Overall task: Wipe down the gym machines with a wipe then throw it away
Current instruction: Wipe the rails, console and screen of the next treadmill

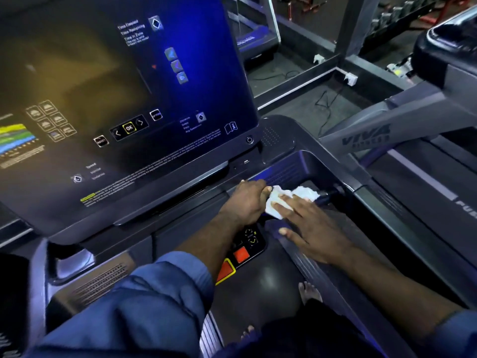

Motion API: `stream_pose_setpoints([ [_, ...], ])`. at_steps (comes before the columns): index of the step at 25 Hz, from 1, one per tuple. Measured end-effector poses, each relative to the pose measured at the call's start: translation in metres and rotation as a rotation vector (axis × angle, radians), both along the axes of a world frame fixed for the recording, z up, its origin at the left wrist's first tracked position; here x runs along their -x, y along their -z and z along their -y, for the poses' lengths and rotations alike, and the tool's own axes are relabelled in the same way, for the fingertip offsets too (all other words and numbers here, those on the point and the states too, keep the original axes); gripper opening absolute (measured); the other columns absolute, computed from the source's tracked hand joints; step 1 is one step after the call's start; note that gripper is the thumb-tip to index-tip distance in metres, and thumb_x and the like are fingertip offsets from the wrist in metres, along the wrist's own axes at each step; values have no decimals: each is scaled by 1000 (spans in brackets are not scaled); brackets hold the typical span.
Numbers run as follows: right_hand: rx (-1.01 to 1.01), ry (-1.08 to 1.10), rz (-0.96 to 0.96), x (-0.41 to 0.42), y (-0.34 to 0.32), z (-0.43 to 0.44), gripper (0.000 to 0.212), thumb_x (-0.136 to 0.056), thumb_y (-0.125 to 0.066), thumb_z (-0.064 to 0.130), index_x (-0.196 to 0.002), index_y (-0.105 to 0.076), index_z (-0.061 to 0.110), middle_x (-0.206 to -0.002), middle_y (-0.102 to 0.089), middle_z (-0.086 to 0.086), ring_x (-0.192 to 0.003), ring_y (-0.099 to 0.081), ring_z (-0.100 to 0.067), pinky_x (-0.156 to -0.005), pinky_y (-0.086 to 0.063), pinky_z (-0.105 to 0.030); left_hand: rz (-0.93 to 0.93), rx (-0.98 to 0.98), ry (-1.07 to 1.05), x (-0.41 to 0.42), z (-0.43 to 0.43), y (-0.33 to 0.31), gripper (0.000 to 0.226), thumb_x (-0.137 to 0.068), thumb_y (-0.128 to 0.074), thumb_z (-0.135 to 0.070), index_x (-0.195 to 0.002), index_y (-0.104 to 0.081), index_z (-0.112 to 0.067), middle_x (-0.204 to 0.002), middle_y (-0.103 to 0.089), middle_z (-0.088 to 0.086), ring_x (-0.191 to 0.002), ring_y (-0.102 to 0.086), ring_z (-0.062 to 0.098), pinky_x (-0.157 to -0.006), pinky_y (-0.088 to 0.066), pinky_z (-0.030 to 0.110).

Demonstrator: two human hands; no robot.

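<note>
Gym, treadmill console (284,140). Right hand (309,228): fingers straight, pressing the wipe (303,193) onto the handlebar (327,196). Left hand (245,200): curled, thumb at the wipe's left edge; what it grips is hidden. Advice: even pressure, overlapping strokes, keep off the red stop button (241,255).

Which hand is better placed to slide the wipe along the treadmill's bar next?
Right. The right hand lies with straight fingers flat on the wipe, pressing it to the bar; the left hand only pinches the wipe's left edge with curled fingers.
</note>
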State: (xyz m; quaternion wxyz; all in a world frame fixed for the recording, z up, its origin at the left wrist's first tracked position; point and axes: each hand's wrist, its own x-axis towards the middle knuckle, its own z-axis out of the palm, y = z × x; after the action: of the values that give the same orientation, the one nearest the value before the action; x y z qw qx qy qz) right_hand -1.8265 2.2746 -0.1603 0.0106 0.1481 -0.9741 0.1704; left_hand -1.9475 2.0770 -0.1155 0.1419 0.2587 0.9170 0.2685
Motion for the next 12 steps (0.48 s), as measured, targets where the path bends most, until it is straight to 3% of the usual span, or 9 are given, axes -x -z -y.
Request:
stream_pose_setpoints([
  [4,36,341,27,6,-3,-45,86,-101,-19,73,-156,-41,11,-160,-43,-12,-151,-32,-27,-128,-23,-43,-10,-10,-51,-6,1,-6,32,-111,-48,-28,-86,-58,-9,-86,-64,7,-82,-55,24,-84,-36,33],
  [9,9,-181,-12,12,-7,4,82,-101,-28,75,-164,-28,22,-167,-32,-6,-154,-28,-27,-127,-22,-46,-76,68,-160,-13,5,-7,38,-108,-41,-39,-91,-62,-13,-90,-62,3,-87,-55,23,-87,-46,44],
  [12,-47,-82,-9,32,-4,-38,74,-101,-26,74,-149,-48,23,-140,-58,-5,-130,-52,-28,-114,-38,-44,-118,124,-268,-24,5,-11,38,-108,-38,-48,-98,-60,-19,-99,-60,0,-98,-53,21,-91,-48,46],
])
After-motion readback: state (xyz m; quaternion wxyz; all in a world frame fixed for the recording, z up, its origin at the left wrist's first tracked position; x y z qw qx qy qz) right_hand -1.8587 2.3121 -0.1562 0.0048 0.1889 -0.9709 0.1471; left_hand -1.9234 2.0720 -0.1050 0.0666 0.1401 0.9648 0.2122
